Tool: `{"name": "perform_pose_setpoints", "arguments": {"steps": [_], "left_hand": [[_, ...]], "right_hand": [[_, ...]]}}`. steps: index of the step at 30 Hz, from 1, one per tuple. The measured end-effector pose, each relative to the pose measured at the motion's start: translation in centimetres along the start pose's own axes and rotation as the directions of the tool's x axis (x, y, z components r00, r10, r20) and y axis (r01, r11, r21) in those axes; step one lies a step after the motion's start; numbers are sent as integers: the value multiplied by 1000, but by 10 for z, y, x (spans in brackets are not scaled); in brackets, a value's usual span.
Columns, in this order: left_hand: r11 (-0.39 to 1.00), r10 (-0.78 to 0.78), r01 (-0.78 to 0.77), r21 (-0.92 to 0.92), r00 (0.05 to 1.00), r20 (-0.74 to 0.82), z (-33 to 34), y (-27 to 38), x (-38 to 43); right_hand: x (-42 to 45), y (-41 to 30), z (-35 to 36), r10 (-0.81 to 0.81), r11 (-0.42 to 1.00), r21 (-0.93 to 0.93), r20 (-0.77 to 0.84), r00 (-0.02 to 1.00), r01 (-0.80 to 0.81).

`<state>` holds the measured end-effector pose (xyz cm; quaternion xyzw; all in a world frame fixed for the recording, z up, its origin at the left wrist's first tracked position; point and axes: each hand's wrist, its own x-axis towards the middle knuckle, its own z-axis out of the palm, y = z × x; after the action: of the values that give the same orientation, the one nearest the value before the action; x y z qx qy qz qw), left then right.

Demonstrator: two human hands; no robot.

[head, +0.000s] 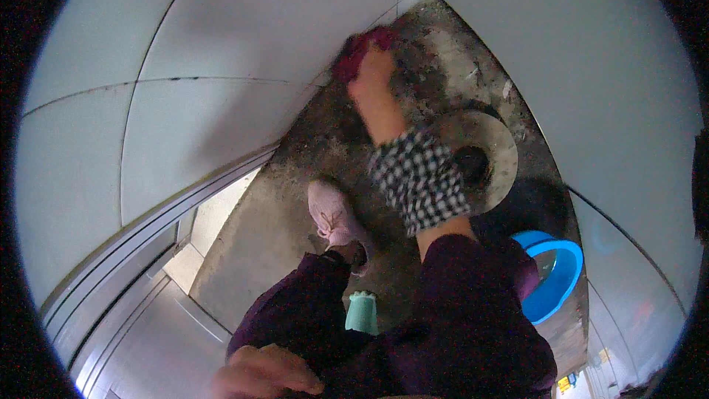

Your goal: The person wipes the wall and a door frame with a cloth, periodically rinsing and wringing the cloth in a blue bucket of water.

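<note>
My right hand grips a dark red cloth low down, where the white wall panel meets the stained concrete floor. Hand and cloth are slightly blurred. A black-and-white checked sleeve covers part of that forearm. At the bottom of the view, my left hand rests by my left knee in dark trousers. Its fingers look curled, and the palm is hidden. I see nothing held in it.
Right of my forearm is a round pale disc with a dark centre. A blue plastic basin stands by my right leg. A mint-green cup-shaped thing sits between my legs, behind my pink shoe. A metal door track runs at left.
</note>
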<state>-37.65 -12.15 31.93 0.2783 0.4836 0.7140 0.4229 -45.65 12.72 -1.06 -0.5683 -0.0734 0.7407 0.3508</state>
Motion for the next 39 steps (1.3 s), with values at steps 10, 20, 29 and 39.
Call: {"name": "perform_pose_setpoints", "arguments": {"steps": [10, 20, 29, 39], "left_hand": [[983, -127, 133, -124, 991, 49, 3, -5, -8], [986, -22, 18, -163, 1000, -21, -4, 4, -11], [982, 87, -92, -164, 995, -38, -20, -5, -15], [992, -119, 108, -58, 962, -245, -21, 15, -11]], "right_hand": [[-35, 107, -36, 342, 877, 195, 386, 857, -438], [-75, 87, -4, -186, 918, -347, 45, 982, 190], [0, 59, -15, 137, 927, 272, 394, 909, -258], [-32, 115, -19, 140, 990, -33, 55, 989, -139]]}}
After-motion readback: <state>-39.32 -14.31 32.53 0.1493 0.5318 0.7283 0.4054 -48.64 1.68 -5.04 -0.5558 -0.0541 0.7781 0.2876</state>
